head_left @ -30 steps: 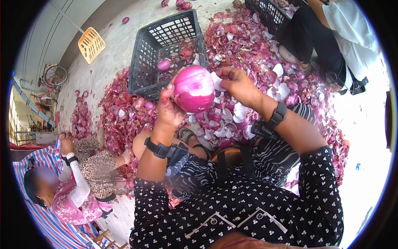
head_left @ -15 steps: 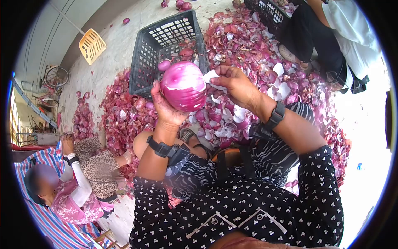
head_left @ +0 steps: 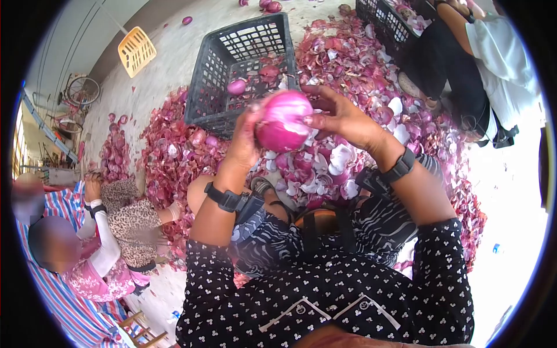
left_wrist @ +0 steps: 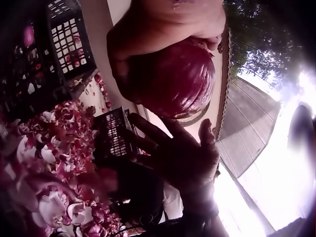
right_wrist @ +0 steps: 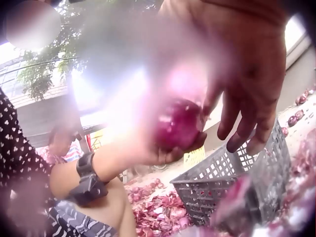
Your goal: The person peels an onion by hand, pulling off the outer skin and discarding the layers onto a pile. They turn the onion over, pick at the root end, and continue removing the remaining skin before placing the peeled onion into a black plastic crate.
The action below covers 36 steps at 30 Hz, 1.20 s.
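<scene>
Head view: the left hand (head_left: 245,140) clamps round an onion (head_left: 283,124), seemingly to steady it, beside the right hand (head_left: 351,123), its fingers apart.

A large, round onion (head_left: 284,122), glossy magenta with paler streaks, sits raised in the left hand (head_left: 246,139).

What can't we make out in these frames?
- Palm of the left hand: head view, behind the onion.
- Onion's upper part: right wrist view, glare and blur.
- Rest of the far crate: head view, cut by top edge.
- Blue item at right: head view, too small to identify.
</scene>
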{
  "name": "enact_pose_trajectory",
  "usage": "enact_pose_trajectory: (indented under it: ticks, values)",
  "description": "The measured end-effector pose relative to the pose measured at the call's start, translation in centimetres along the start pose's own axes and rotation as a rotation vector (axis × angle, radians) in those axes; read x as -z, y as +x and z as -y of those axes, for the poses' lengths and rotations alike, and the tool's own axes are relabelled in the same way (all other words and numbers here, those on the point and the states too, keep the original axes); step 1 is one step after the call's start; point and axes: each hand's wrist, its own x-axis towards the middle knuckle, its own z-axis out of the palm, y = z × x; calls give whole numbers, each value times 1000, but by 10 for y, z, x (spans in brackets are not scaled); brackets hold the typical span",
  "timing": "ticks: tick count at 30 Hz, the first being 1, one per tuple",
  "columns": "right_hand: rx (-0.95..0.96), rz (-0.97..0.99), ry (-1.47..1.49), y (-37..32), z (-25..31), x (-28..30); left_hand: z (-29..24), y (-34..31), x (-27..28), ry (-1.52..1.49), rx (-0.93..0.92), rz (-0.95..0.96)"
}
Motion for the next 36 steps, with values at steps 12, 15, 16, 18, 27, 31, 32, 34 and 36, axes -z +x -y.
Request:
enact_pose_trajectory:
  ticks: [12,15,16,18,27,31,32,34,36]
  values:
    - [-149,-87,583,11,-20,-4,17,11,9,320,-142,-158]
    - [-59,-140,621,13,-15,-8,19,16,7,259,-204,-158]
    - [-63,-133,612,13,-14,-6,20,17,8,244,-232,-154]
    - [-141,-150,378,13,-10,-2,20,18,10,264,-290,-147]
    - [42,-56,-13,8,-16,-14,19,15,14,399,-265,-67]
    - [39,-39,52,7,-16,-10,21,18,15,358,-454,-49]
    - [25,-55,143,6,-16,-9,19,16,16,357,-455,-48]
    - [11,-72,231,4,-14,-9,7,8,12,648,-509,-23]
    - [-58,-86,285,2,-11,-10,0,3,3,792,-578,-6]
